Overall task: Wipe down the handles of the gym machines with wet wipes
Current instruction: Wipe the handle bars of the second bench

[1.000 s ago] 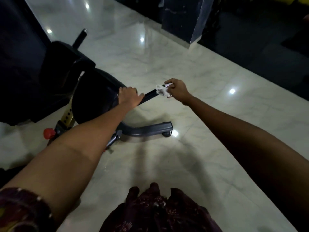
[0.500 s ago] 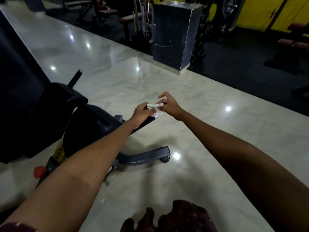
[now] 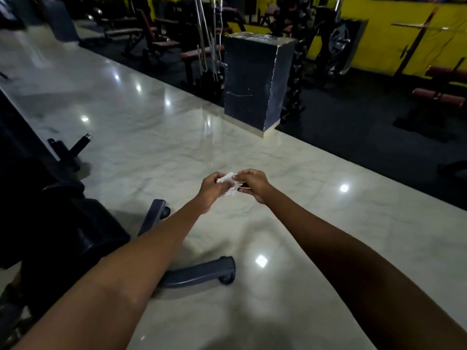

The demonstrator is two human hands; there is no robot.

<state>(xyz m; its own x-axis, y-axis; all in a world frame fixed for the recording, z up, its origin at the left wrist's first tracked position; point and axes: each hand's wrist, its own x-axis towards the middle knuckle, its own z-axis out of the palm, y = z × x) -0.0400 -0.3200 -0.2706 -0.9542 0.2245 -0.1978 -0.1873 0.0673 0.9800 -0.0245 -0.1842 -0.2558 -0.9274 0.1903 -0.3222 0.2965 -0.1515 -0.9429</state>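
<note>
Both my hands meet at the middle of the frame, over the pale marble floor (image 3: 290, 157), and between them is the wipe (image 3: 228, 184), a small crumpled white wad. My left hand (image 3: 212, 190) pinches one side of it with curled fingers, and my right hand (image 3: 254, 184) pinches the other. Neither hand touches any machine; the wipe is held in the air, apart from everything else.

I judge this to be a pause between handles: I seem to be refolding or turning the wipe to find a fresh face, though the wad is too small and bright for me to tell how it is folded.

At lower left sits the dark machine (image 3: 75, 236), with its grey foot bar (image 3: 199, 274) lying on the floor under my left forearm. Further up on the left a short black peg (image 3: 80, 141) with a silvery tip sticks out.

Next I would need one hand to take the wipe alone, pick a handle, wrap the wipe round it and rub along its length.
</note>
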